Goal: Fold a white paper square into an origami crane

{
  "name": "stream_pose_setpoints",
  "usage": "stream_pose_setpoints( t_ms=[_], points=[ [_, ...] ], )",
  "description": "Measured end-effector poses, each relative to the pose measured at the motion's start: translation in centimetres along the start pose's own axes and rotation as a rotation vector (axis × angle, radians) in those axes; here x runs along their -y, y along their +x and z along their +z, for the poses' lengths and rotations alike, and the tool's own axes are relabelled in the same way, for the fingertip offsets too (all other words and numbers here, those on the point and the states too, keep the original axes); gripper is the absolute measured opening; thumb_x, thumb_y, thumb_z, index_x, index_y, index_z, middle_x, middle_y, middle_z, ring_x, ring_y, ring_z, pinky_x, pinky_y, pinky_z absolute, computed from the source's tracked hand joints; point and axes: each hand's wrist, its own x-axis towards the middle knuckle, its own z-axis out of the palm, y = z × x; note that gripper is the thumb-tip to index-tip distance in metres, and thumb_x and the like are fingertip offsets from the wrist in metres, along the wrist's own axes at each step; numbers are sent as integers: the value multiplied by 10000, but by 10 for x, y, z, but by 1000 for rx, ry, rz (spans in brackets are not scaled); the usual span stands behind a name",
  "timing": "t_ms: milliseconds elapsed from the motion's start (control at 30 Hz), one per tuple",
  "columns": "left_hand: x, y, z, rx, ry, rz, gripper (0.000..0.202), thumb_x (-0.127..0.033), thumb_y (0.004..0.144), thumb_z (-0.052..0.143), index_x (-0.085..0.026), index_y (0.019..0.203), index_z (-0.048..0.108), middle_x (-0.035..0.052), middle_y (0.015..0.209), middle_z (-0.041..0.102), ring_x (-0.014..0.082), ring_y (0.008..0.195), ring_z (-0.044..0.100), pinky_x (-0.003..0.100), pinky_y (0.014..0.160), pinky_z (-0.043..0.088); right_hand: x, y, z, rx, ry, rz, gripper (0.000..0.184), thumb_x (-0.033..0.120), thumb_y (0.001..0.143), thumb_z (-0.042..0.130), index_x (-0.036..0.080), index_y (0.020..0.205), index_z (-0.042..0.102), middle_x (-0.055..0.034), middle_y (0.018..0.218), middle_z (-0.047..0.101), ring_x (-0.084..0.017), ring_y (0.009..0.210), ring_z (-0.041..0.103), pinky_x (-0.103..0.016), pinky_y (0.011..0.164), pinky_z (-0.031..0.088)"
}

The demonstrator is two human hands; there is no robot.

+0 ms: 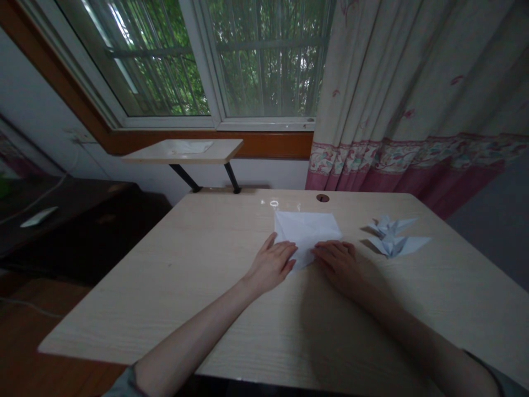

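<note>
A sheet of white paper (pixel 308 226), partly folded, lies on the table in front of me. Its near end narrows to a point between my hands. My left hand (pixel 273 259) rests on the paper's lower left edge, fingers stretched out and the thumb apart. On the lower right edge lies my right hand (pixel 334 260), its fingers flat against the sheet. Both hands cover parts of the paper's near edges, so the folds under them are hidden. To the right of my right hand stand folded paper cranes (pixel 394 245) with wings spread.
The pale wooden table (pixel 198 264) has a round cable hole (pixel 323 198) near its back edge. A small raised shelf (pixel 161 151) at the back left carries white paper (pixel 194 147). Behind are a window and a curtain (pixel 372 110). A dark low cabinet (pixel 82 220) stands left.
</note>
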Motion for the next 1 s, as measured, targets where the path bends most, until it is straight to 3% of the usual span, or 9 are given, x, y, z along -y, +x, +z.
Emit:
stream_pose_setpoints(
  t_ms=[267, 600, 1000],
  points=[
    [0, -1, 0, -20, 6, 2, 263, -284, 980, 493, -203, 1192, 626, 59, 1233, 695, 198, 1153, 639, 476, 1194, 234, 4, 2, -3, 23, -33, -12, 316, 184, 994, 404, 237, 1166, 663, -75, 1190, 711, -247, 1095, 623, -476, 951, 375],
    [-6, -1, -8, -88, -14, 44, 205, -263, 945, 505, -240, 959, 708, -19, 952, 777, 168, 841, 714, 431, 1109, 334, 5, 3, -5, 18, -22, -38, 325, 205, 999, 408, 250, 1200, 659, -67, 1267, 684, -241, 1163, 612, -510, 1024, 352],
    [-5, -2, -8, -115, -27, 129, 193, -255, 911, 523, -246, 931, 715, -30, 991, 771, 168, 847, 693, 421, 1065, 342, 5, 3, -6, 44, -48, -37, 328, 179, 973, 433, 261, 1194, 661, -71, 1380, 605, -265, 1278, 529, -525, 1046, 365]
  ],
)
